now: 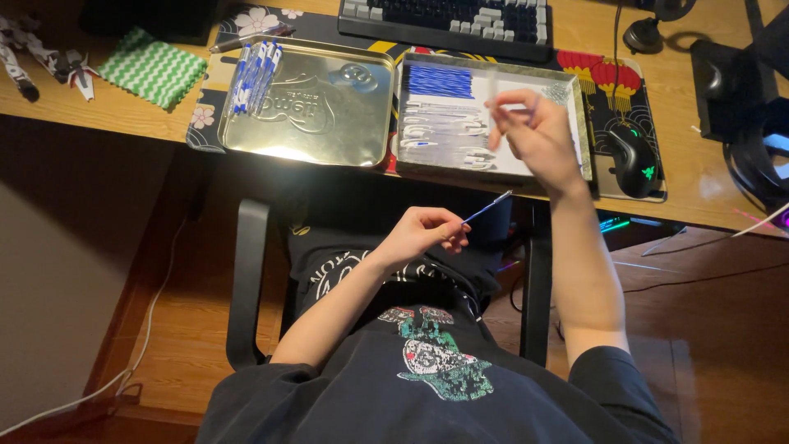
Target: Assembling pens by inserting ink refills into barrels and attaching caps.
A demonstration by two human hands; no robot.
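Green and white zigzag cloth [153, 67] lies near the counter's [699, 177] left edge. Beside it sits a shiny metal tray [312, 111] with a small bunch of finished blue-and-white pens [255, 74] in its far left corner. Next comes our parts tray [493, 115], where a row of blue refills [440, 81] and many clear pen pieces [444, 136] wait, so we judge only a small share is assembled and most remains. Our left hand [423, 234] is closed on a thin blue refill [487, 207], held below the counter's near edge over our lap. Our right hand [534, 131] hovers above the parts tray, fingers pinched, though on what we cannot tell. A keyboard [448, 20] lines the far edge, a mouse [634, 160] sits right, and wooden floor [197, 345] shows below.
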